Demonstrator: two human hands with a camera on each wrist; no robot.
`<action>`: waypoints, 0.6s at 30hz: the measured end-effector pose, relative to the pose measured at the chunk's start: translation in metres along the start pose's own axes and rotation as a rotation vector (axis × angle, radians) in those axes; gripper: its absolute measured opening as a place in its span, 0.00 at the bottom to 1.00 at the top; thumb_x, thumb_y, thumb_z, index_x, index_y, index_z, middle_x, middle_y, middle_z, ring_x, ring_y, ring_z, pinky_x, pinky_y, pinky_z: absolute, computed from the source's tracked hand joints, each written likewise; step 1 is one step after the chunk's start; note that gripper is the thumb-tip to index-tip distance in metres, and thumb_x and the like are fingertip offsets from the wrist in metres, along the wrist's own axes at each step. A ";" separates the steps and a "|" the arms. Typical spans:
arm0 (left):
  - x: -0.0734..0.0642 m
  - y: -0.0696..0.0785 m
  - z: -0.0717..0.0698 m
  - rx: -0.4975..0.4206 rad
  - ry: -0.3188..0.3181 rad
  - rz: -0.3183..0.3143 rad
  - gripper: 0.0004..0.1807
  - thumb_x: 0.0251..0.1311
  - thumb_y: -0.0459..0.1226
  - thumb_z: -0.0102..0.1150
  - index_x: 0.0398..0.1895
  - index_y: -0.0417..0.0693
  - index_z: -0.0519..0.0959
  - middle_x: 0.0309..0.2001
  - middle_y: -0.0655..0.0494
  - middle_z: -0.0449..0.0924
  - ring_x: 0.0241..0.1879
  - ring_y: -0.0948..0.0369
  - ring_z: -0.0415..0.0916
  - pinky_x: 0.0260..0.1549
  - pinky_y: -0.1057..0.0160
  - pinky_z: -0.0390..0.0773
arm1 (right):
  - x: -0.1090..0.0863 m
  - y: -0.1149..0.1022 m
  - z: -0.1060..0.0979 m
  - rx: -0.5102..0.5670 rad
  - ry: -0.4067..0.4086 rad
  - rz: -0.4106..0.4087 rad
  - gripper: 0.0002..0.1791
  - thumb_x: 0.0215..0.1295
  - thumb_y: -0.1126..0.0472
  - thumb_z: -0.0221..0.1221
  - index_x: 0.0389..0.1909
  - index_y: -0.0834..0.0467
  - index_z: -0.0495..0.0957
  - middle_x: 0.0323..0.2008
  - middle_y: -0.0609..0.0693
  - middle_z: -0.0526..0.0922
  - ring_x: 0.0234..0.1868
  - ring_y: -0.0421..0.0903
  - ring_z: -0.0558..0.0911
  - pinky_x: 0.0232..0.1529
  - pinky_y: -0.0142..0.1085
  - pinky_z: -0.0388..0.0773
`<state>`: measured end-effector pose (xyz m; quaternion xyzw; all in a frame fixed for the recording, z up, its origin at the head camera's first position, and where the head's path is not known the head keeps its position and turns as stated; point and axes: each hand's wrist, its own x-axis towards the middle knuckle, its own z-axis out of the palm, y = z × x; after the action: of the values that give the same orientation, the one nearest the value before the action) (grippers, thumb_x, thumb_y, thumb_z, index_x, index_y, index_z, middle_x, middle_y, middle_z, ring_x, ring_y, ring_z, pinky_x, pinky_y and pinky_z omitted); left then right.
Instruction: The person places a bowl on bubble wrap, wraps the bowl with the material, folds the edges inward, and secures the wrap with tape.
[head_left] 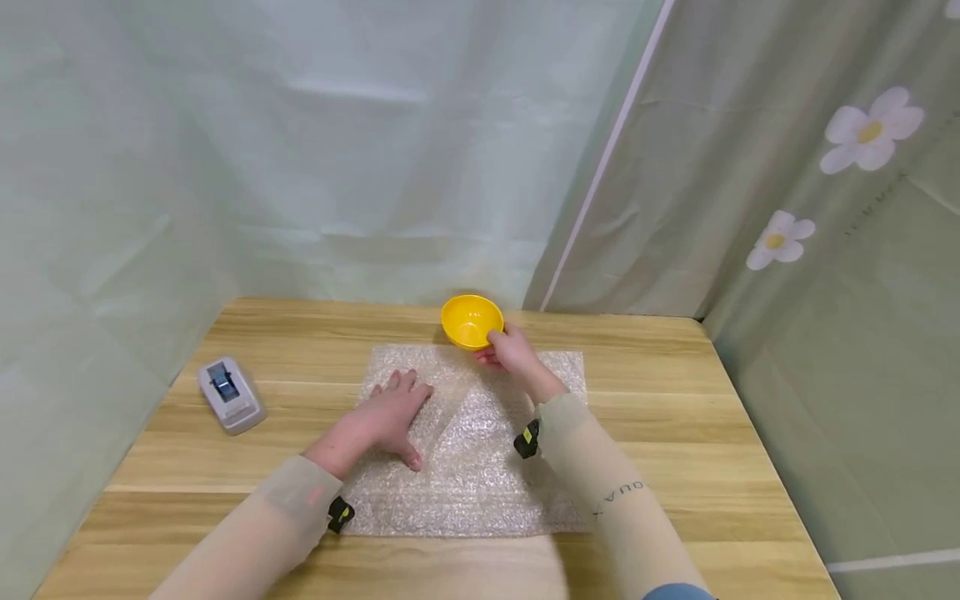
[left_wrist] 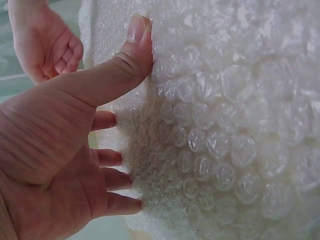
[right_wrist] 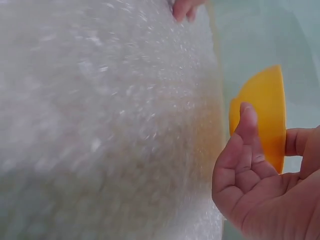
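A sheet of bubble wrap (head_left: 480,467) lies flat on the wooden table. My left hand (head_left: 393,414) rests on its left part with fingers spread; in the left wrist view the thumb and fingertips (left_wrist: 131,206) touch the bubbles. At the sheet's far edge my right hand (head_left: 517,354) holds a yellow bowl (head_left: 470,321) by its near right side, thumb at the rim and fingers beneath. The right wrist view shows the bowl (right_wrist: 267,112) from the side, fingers curled against its outer wall. The bowl is upright, and its inside shows nothing in it.
A grey tape dispenser (head_left: 231,396) stands at the left of the wooden table (head_left: 660,417). Pale curtains (head_left: 360,167) hang close behind the far edge and along both sides; the right one carries white flowers.
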<state>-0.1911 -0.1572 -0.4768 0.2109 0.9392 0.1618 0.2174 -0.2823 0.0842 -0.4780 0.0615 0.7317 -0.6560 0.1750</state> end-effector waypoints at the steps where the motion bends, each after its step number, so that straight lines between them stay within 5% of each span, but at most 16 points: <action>1: 0.000 0.000 0.000 -0.001 0.000 0.000 0.72 0.28 0.51 0.92 0.80 0.39 0.63 0.82 0.23 0.43 0.79 0.24 0.40 0.73 0.22 0.48 | -0.004 0.000 -0.002 -0.006 -0.003 -0.002 0.22 0.80 0.64 0.45 0.70 0.67 0.69 0.39 0.60 0.87 0.37 0.52 0.87 0.51 0.45 0.87; 8: 0.000 -0.003 -0.001 -0.002 0.011 -0.002 0.72 0.27 0.51 0.92 0.80 0.39 0.63 0.82 0.23 0.43 0.80 0.24 0.40 0.73 0.22 0.47 | -0.034 0.008 -0.012 -0.086 -0.059 -0.010 0.28 0.79 0.62 0.47 0.77 0.65 0.64 0.38 0.60 0.89 0.41 0.56 0.89 0.50 0.44 0.88; 18: 0.002 -0.002 -0.001 0.000 0.012 0.007 0.72 0.28 0.53 0.91 0.81 0.39 0.63 0.82 0.23 0.42 0.79 0.24 0.40 0.72 0.22 0.48 | -0.079 0.029 -0.022 -0.114 -0.179 -0.025 0.25 0.79 0.62 0.48 0.72 0.70 0.66 0.39 0.61 0.89 0.35 0.49 0.87 0.47 0.41 0.88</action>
<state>-0.1937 -0.1581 -0.4778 0.2133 0.9397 0.1638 0.2112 -0.2030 0.1211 -0.4769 -0.0165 0.7500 -0.6183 0.2345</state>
